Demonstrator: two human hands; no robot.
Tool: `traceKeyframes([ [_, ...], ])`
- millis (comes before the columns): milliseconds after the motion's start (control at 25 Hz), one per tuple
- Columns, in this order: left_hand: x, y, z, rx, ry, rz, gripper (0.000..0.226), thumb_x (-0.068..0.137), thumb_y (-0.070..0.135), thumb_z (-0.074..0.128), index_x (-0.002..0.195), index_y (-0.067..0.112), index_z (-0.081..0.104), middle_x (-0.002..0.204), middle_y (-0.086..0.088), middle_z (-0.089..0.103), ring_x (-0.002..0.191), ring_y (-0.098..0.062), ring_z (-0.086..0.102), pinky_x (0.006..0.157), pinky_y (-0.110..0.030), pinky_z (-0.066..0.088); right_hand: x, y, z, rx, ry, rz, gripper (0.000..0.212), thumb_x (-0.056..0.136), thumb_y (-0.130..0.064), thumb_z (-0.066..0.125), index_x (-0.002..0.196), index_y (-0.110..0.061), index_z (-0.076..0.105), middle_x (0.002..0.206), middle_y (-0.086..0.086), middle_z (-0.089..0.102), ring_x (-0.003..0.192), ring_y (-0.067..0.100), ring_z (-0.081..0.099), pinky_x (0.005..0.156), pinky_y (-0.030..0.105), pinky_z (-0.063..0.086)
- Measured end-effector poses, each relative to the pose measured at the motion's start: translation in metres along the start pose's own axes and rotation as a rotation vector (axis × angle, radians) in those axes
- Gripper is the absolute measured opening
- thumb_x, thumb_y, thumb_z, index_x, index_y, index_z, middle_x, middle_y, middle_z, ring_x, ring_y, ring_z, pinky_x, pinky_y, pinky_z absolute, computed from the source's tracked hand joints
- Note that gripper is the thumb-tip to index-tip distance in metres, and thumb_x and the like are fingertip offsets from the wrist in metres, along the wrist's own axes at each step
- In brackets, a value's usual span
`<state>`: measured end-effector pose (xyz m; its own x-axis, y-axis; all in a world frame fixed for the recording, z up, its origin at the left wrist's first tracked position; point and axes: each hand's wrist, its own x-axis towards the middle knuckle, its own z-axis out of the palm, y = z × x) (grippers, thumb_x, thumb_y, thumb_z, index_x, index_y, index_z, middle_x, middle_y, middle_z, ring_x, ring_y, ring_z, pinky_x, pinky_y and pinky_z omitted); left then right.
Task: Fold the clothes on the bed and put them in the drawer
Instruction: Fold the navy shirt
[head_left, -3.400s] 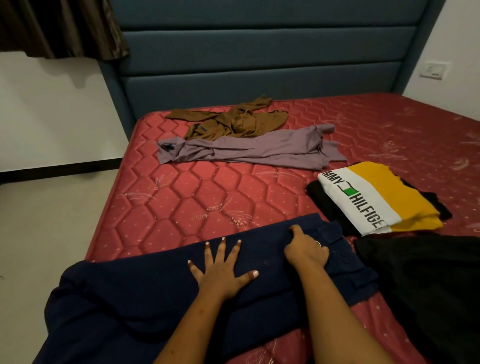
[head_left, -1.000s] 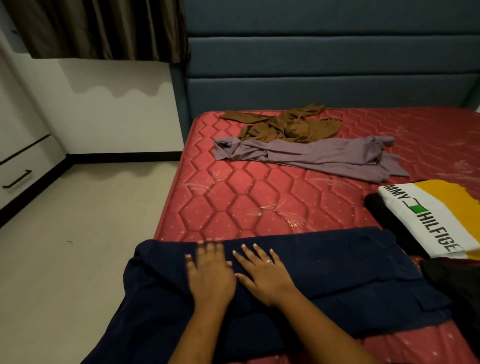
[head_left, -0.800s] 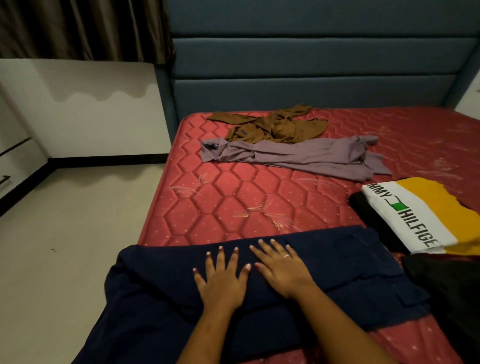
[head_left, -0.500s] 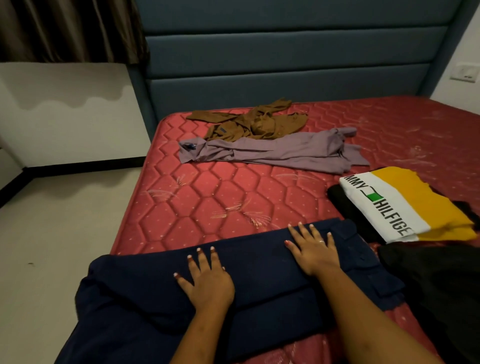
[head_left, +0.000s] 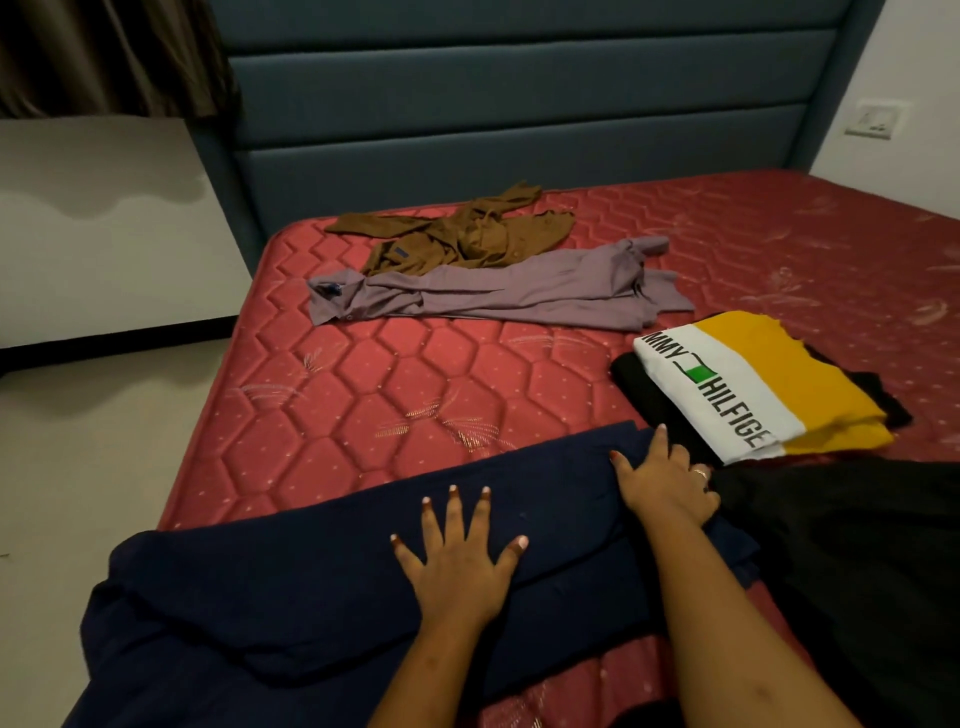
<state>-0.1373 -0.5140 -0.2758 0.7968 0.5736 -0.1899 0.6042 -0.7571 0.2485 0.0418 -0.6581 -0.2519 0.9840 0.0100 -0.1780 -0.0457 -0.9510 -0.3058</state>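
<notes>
A navy garment (head_left: 291, 582), folded lengthwise, lies across the near edge of the red mattress (head_left: 363, 384), its left end hanging over the side. My left hand (head_left: 457, 566) presses flat on its middle with fingers spread. My right hand (head_left: 667, 488) is at the garment's right end, fingers curled round the cloth edge. A crumpled brown shirt (head_left: 467, 234) and a lilac shirt (head_left: 509, 296) lie unfolded further up the bed. A folded white-and-yellow shirt (head_left: 753, 384) sits on a folded black piece (head_left: 644, 395) at the right.
A loose black garment (head_left: 857, 561) lies at the near right, touching the navy one. A blue padded headboard (head_left: 519, 104) stands behind the bed. Pale floor (head_left: 78, 441) runs along the left side. A wall socket (head_left: 875, 122) is at the upper right. No drawer shows.
My right hand slid rightward along the navy garment from beside the left hand to its right end and curled on the edge. The left hand stayed pressing on the middle.
</notes>
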Motion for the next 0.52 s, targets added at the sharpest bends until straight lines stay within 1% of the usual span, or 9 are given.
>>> traceKeyframes([
  [80,-0.002,0.001,-0.003,-0.004,-0.027,0.005,0.121,0.037,0.086,-0.034,0.148,0.046,-0.009,0.16,0.007,-0.017,0.145,-0.026,-0.021,0.107,-0.066,-0.011,-0.003,0.002,-0.009,0.002,-0.028,0.082,0.085,0.087,-0.071,0.039,0.153,-0.023,0.015,0.155,0.009,0.022,0.139,0.035,0.023,0.108,0.05,0.026],
  [200,-0.003,0.0,-0.004,-0.008,-0.029,0.007,0.108,0.049,0.089,-0.019,0.148,0.047,-0.009,0.16,0.007,-0.016,0.145,-0.026,-0.02,0.108,-0.066,-0.011,-0.008,0.004,-0.02,0.004,-0.07,0.161,0.091,0.079,-0.075,0.05,0.147,-0.018,0.03,0.15,0.012,0.029,0.135,0.036,0.03,0.106,0.049,0.029],
  [240,-0.003,0.0,-0.005,-0.01,-0.027,0.01,0.108,0.05,0.092,-0.016,0.148,0.047,-0.009,0.16,0.007,-0.016,0.145,-0.026,-0.02,0.108,-0.066,-0.011,-0.01,0.005,-0.024,0.015,-0.086,0.169,0.092,0.076,-0.075,0.054,0.145,-0.018,0.032,0.148,0.012,0.032,0.134,0.036,0.033,0.106,0.048,0.03],
  [320,-0.004,-0.001,-0.003,0.004,-0.019,0.013,0.113,0.046,0.091,-0.021,0.148,0.046,-0.009,0.16,0.007,-0.016,0.145,-0.026,-0.02,0.108,-0.065,-0.011,-0.013,0.008,-0.032,0.067,-0.134,0.187,0.095,0.072,-0.073,0.061,0.144,-0.017,0.031,0.145,0.012,0.038,0.131,0.034,0.041,0.103,0.045,0.035],
  [360,-0.004,-0.001,-0.002,0.008,-0.013,0.016,0.116,0.042,0.091,-0.026,0.148,0.046,-0.009,0.16,0.007,-0.016,0.145,-0.026,-0.02,0.108,-0.066,-0.011,-0.013,0.009,-0.036,0.106,-0.166,0.207,0.096,0.071,-0.07,0.065,0.143,-0.017,0.03,0.144,0.012,0.041,0.13,0.035,0.043,0.101,0.045,0.037],
  [400,-0.005,-0.001,-0.001,0.012,-0.017,0.019,0.115,0.043,0.089,-0.029,0.148,0.046,-0.01,0.16,0.006,-0.016,0.145,-0.026,-0.021,0.107,-0.066,-0.011,-0.013,0.009,-0.038,0.153,-0.199,0.221,0.096,0.071,-0.064,0.069,0.143,-0.015,0.029,0.144,0.013,0.042,0.129,0.035,0.045,0.099,0.044,0.039],
  [440,-0.005,-0.001,-0.002,0.007,-0.032,0.019,0.107,0.052,0.088,-0.024,0.148,0.046,-0.01,0.16,0.006,-0.017,0.145,-0.027,-0.022,0.107,-0.066,-0.012,-0.012,0.009,-0.039,0.21,-0.237,0.218,0.095,0.072,-0.056,0.073,0.144,-0.012,0.03,0.143,0.014,0.042,0.128,0.035,0.046,0.099,0.044,0.04],
  [480,-0.004,-0.001,-0.004,-0.007,-0.066,0.015,0.093,0.065,0.087,-0.011,0.149,0.045,-0.011,0.159,0.006,-0.019,0.145,-0.027,-0.023,0.107,-0.066,-0.012,-0.012,0.006,-0.04,0.291,-0.279,0.178,0.089,0.073,-0.044,0.076,0.143,-0.008,0.033,0.141,0.016,0.045,0.126,0.035,0.049,0.1,0.042,0.042],
  [520,-0.002,-0.001,-0.009,-0.02,-0.119,0.005,0.081,0.079,0.082,0.004,0.149,0.044,-0.011,0.159,0.005,-0.02,0.144,-0.027,-0.024,0.107,-0.065,-0.013,-0.012,0.002,-0.041,0.396,-0.305,0.119,0.079,0.075,-0.029,0.076,0.142,-0.005,0.04,0.136,0.018,0.051,0.121,0.034,0.053,0.1,0.041,0.045],
])
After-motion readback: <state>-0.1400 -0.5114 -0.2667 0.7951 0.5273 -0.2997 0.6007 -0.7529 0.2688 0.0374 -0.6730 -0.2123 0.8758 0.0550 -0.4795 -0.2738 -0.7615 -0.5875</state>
